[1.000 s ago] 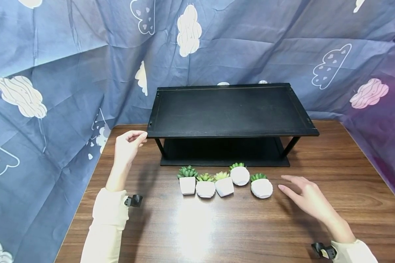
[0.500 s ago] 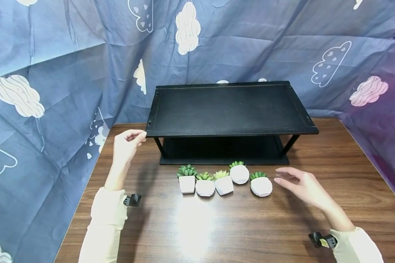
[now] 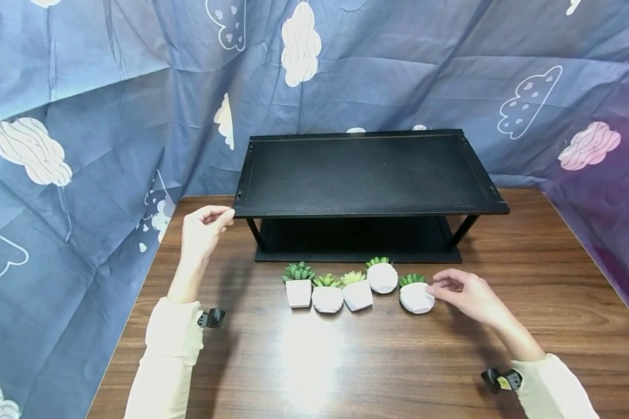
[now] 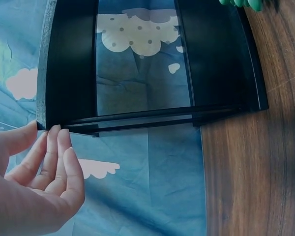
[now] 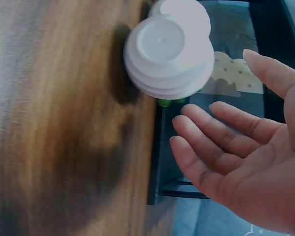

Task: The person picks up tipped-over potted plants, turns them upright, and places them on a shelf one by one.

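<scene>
A black two-tier shelf (image 3: 369,174) stands at the back of the table. My left hand (image 3: 199,234) pinches its front left corner; the left wrist view has the thumb (image 4: 20,138) and fingertips at either side of that corner. Several small potted succulents in white pots lie in a row before the shelf, their leaves toward it. My right hand (image 3: 470,298) is beside the rightmost succulent pot (image 3: 417,298), thumb tip overlapping the pot's right side in the head view. From the right wrist, its fingers (image 5: 211,142) look spread and relaxed, with the round white pot (image 5: 162,42) just beyond them.
Left of that pot are a round-potted succulent (image 3: 382,278), a tilted square pot (image 3: 357,295), another round pot (image 3: 327,299) and a square pot (image 3: 298,294). The lower tier (image 3: 356,255) is close behind them. A blue cloud-print cloth (image 3: 398,75) hangs around the wooden table (image 3: 377,366).
My right hand has moved left to the rightmost succulent pot, its fingers drawing in a little. My left hand has stayed at the shelf corner, and the pots lie as before.
</scene>
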A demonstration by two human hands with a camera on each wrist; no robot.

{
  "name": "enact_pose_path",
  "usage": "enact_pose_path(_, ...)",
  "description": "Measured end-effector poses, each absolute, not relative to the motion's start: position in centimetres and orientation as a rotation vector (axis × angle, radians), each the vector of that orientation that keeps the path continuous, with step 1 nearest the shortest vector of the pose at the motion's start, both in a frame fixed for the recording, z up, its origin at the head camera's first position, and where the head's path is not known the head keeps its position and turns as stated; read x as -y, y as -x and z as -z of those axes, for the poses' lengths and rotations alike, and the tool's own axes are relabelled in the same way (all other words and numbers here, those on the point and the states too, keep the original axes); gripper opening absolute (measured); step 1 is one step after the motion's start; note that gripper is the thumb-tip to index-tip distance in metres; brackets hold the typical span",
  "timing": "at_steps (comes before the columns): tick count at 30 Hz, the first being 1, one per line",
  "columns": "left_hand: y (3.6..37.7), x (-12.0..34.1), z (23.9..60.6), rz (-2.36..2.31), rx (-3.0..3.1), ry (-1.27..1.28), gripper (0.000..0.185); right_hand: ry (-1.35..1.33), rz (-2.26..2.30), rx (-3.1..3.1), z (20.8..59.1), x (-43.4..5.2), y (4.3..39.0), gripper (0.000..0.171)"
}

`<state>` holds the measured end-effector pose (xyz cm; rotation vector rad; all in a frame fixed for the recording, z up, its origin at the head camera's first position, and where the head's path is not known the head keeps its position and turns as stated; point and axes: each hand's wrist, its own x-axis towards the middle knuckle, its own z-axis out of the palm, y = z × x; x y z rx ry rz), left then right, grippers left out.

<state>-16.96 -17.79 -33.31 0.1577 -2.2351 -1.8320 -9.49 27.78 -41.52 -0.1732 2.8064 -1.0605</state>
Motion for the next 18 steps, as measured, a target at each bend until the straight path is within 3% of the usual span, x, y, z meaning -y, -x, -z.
enact_pose_path(18,16.9,17.6,33.2,1.815,2.252,-0.163,0.023,0.134,0.949,-2.801,43.7,-27.0,10.3,0.042)
